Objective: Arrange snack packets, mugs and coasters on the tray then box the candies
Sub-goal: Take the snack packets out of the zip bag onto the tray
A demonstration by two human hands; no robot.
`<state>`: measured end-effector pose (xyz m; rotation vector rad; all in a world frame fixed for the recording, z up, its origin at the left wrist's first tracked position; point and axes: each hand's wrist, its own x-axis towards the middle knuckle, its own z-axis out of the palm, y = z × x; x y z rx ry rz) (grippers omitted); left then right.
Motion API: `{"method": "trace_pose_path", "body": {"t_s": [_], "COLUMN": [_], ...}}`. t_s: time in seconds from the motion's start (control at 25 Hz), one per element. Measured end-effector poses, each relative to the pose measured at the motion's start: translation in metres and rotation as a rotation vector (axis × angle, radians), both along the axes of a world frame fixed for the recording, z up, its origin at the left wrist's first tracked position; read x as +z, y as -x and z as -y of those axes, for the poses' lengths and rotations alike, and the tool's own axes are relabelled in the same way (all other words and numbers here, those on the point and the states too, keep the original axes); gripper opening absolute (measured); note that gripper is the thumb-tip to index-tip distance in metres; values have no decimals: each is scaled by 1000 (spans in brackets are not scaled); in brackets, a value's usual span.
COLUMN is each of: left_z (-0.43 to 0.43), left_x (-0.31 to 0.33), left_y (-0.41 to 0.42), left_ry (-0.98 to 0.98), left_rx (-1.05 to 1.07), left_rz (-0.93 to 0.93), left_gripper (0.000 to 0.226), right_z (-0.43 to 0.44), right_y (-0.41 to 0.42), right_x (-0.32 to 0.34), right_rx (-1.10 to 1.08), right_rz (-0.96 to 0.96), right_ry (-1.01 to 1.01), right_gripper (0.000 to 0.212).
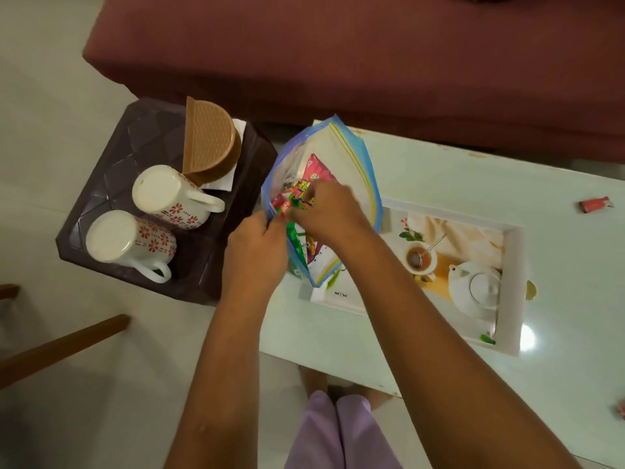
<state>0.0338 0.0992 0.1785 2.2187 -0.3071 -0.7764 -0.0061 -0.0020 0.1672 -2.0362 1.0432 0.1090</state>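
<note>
A clear zip bag [341, 154] with blue edges stands over the left end of the white tray [510, 292], which carries a teapot picture. Colourful snack packets [316, 174] show inside the bag. My left hand [257, 245] pinches the bag's near edge. My right hand [328, 211] is at the bag's mouth, its fingers closed on a red and green snack packet [287, 206]. Two white mugs with red flowers [169, 198] [130, 243] lie upside down on the dark stool [135, 137]. Brown coasters [209, 140] stand in a holder behind them.
The tray lies on a pale glossy table [439, 170]. A red wrapped candy [595, 204] lies at the table's far right and another one [621, 409] shows at the right edge. A maroon sofa [338, 55] runs behind. A wooden chair leg [64, 346] is at left.
</note>
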Motion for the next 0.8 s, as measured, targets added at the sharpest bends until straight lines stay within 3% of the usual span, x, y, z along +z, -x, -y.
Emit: {"method": "trace_pose_path", "body": {"t_s": [0.12,0.24,0.4,0.6,0.72,0.8], "left_z": [-1,-3,-6,13,35,52], "left_x": [-5,-12,-15,-14,-13,-17], "left_y": [4,6,9,9,14,24], "left_ry": [12,13,23,15,-20,-29], "left_rx": [-41,-70,-86,-145,-188,-240], "left_rz": [5,5,37,147,165,143], "left_gripper": [29,25,26,32,28,28], "right_z": [-7,-14,-11,33,65,82], "right_y": [-18,-19,-4,45,98,137], "right_x": [-32,-44,-37,10,33,31], "right_rx": [64,-9,-72,-364,-549,-628], "right_rz": [-192,-193,-40,191,445,494], "right_ry": [-125,-137,-94,-30,-203,-345], "right_gripper": [27,25,27,21,22,21]}}
